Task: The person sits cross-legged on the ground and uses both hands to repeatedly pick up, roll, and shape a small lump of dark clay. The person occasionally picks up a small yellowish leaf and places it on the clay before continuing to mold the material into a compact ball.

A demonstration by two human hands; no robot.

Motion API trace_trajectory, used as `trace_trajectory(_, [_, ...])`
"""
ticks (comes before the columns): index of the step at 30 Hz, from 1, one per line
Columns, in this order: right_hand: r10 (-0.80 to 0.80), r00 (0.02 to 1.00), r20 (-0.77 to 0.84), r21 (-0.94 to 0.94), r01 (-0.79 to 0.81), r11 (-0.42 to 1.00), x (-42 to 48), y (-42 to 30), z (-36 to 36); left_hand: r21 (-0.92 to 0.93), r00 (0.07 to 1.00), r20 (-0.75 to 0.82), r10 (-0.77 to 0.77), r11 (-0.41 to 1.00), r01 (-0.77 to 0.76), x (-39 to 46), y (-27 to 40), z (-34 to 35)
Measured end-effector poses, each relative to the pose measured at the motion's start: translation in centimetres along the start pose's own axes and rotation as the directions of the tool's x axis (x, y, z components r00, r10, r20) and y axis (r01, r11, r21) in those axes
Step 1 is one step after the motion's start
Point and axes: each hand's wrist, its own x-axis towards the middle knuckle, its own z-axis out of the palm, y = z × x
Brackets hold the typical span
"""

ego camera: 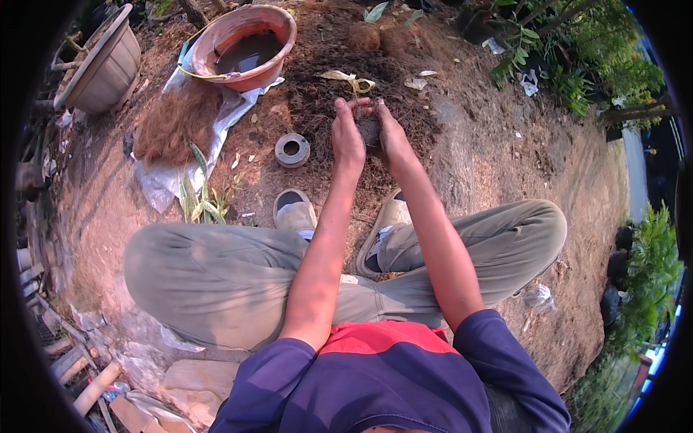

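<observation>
Between my two hands is a dark clump of soil [370, 131], low over a heap of dark, fibrous soil [319, 116]. My left hand [347, 132] cups its left side and my right hand [394, 131] its right side, with the fingertips close together at the far end. A yellowed leaf strip [349, 78] lies just beyond the fingertips. To the left of my hands, a round grey ring-shaped piece [299, 158] with a hole in its middle rests on the ground. The palms and the clump's underside are hidden.
An orange bucket [259, 81] of murky water stands at the upper left, beside brown fibre [178, 124] on a silvery plastic sheet [222, 122]. Variegated leaves [197, 197] lie near my left knee. A large planter [103, 67] stands far left; plants [574, 81] grow at right.
</observation>
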Motion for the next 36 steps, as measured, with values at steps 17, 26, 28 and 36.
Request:
trace_trajectory(17, [-0.002, 0.986, 0.164, 0.234, -0.037, 0.972, 0.0, 0.4, 0.2, 0.361, 0.882, -0.297, 0.366, 0.898, -0.251, 0.8, 0.6, 0.1])
trace_trajectory(26, [-0.015, 0.998, -0.060, 0.437, 0.040, 0.899, -0.6, -1.5, 0.1, 0.364, 0.920, -0.142, 0.364, 0.884, -0.293, -0.6, 2.9, 1.2])
trace_trajectory(28, [-0.080, 0.990, -0.118, 0.509, 0.129, 0.851, 0.3, -1.3, -0.3, 0.448, 0.882, 0.040, 0.470, 0.781, -0.436, -1.1, 3.2, 1.6])
trace_trajectory(36, [-0.119, 0.975, -0.185, 0.532, 0.201, 0.822, 1.0, -1.2, -1.8, 0.592, 0.808, 0.285, 0.515, 0.568, -0.571, -1.1, 2.6, 1.8])
